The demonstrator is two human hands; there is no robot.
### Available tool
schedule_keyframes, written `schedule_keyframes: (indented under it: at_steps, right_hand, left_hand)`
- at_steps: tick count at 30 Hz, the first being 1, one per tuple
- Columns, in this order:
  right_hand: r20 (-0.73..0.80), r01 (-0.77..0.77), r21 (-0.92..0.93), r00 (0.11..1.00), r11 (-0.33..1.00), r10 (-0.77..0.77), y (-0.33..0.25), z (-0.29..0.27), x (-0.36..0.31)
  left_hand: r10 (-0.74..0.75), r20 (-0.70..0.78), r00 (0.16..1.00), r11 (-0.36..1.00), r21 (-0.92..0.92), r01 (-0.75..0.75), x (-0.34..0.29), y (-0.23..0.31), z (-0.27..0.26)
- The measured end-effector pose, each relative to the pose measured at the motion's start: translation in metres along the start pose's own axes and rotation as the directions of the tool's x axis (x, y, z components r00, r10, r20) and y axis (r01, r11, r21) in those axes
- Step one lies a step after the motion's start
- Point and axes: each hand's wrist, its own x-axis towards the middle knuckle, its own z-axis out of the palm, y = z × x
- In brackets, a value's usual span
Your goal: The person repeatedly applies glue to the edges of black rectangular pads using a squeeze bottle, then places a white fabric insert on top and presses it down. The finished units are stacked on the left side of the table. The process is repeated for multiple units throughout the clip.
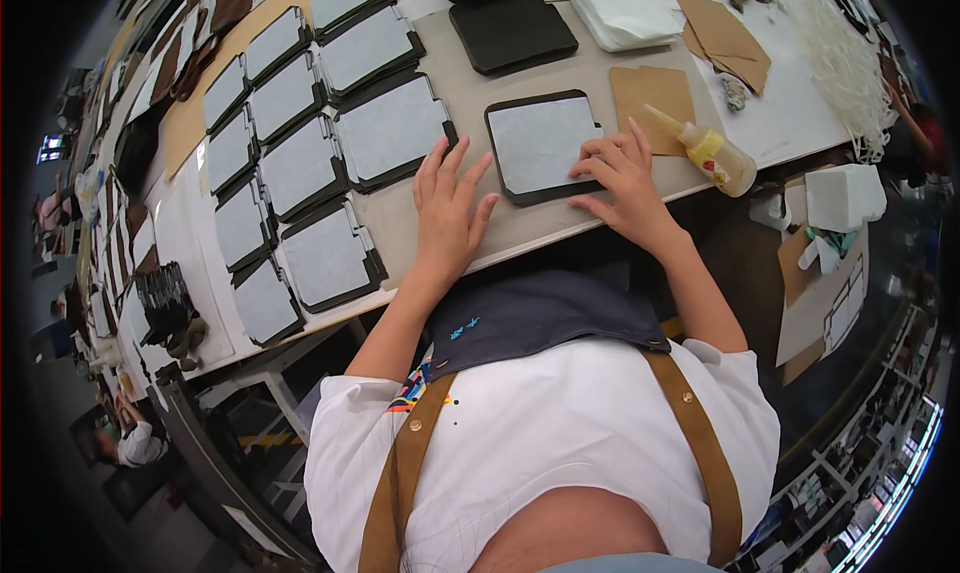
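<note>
A black panel faced with a pale grey sheet (540, 138) lies flat on the table in front of me. My right hand (625, 188) is at its lower right corner, fingers bent and apart, fingertips touching or just over the sheet. The thumb sits near the panel's front edge. Left of this panel, my left hand (450, 208) is open with its fingers spread and nothing in them. Its fingertips are close to the right edge of another such panel (390, 128), which belongs to rows of similar panels (300, 168) across the table's left side.
Behind the single panel is a stack of black pieces (512, 33) beside a pile of white sheets (625, 15). A yellowish glue bottle with a nozzle (722, 161) lies by brown card (650, 98) at the right. Tangled pale strips (845, 63) hang over the table's far right edge.
</note>
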Motion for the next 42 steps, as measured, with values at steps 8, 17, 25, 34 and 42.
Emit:
schedule_keyframes:
  at_steps: [8,17,25,34,42]
  right_hand:
    - [0.115,0.093,0.002,0.989,0.996,-0.092,0.009,-0.009,0.022]
    - [-0.133,0.214,-0.094,0.965,0.972,-0.226,-0.026,-0.009,0.005]
    - [-0.115,0.116,0.005,0.987,0.993,-0.115,-0.041,-0.004,-0.01]
    - [-0.238,-0.008,-0.155,0.971,0.988,-0.029,-0.015,-0.011,-0.002]
    - [-0.272,-0.034,-0.259,0.961,0.965,-0.039,-0.018,-0.018,0.004]
  left_hand:
    - [-0.134,-0.029,0.991,0.966,-0.228,0.124,-0.006,0.004,-0.016]
    - [-0.438,0.433,0.788,0.392,-0.697,0.601,0.019,0.005,-0.007]
    - [-0.491,0.13,0.862,0.732,-0.475,0.489,0.016,-0.017,-0.052]
    - [-0.656,-0.343,0.673,0.75,-0.198,0.631,-0.071,-0.158,-0.193]
    - [-0.576,-0.598,0.557,0.809,-0.318,0.495,-0.02,-0.331,-0.208]
